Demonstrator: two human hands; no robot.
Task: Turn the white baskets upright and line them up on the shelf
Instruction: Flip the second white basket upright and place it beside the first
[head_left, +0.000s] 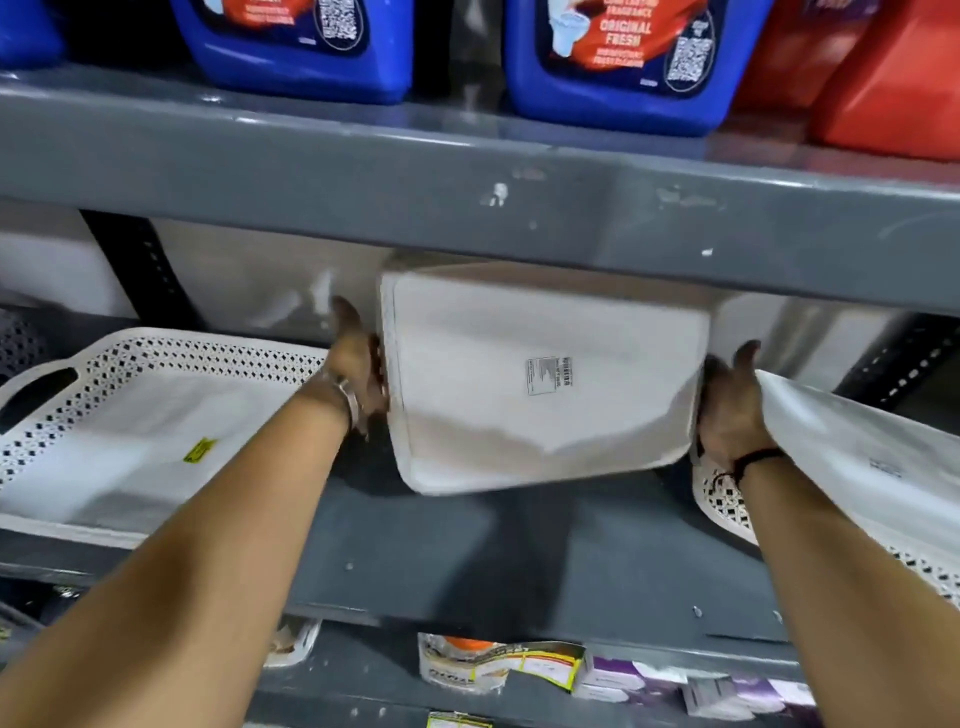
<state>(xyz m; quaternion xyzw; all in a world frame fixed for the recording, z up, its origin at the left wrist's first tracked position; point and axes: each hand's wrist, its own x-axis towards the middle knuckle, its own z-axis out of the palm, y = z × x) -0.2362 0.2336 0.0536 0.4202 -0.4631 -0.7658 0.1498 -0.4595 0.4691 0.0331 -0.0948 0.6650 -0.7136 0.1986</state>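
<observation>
I hold a white basket (545, 374) between both hands above the grey shelf (467, 551). Its flat bottom with a small barcode label faces me, so it is tipped on its side. My left hand (358, 369) presses its left edge and my right hand (732, 410) grips its right edge. To the left an upright white basket (130, 415) with perforated walls and a handle cut-out rests on the shelf, a yellow sticker inside. At the right another white basket (841, 467) lies overturned and tilted, its perforated rim toward me.
The grey upper shelf beam (467, 197) hangs just over the held basket. Blue detergent jugs (301, 47) and a red container (893, 88) stand on top of it. Small packets (498, 665) lie on the shelf below. Black uprights stand behind.
</observation>
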